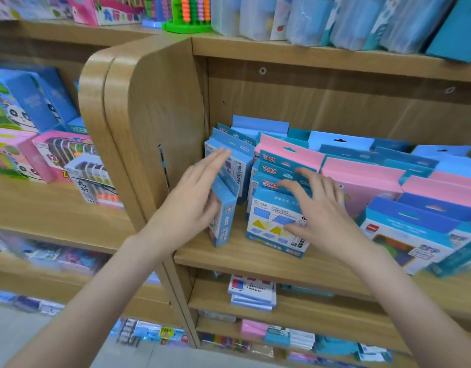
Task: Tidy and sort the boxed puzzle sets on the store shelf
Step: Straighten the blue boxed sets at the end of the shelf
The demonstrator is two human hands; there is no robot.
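At frame centre, a blue puzzle box (223, 205) stands edge-on on the wooden shelf (242, 257), the left hand (194, 195) lying flat against its side with straight fingers. Just right, the right hand (316, 208), fingers spread, rests on the front box of a blue row (274, 227), gripping nothing; pink boxes (361, 179) stand farther right.

Open air fills the upper half of the wooden shelf bay (335, 102) above the blue and pink boxed puzzle sets (361, 176). The rounded wooden side panel (154, 123) closes the left. A bare strip of shelf board (255, 257) lies in front of the boxes. A narrow gap separates the leaning blue box (223, 208) from the neighbouring upright stack (277, 221).
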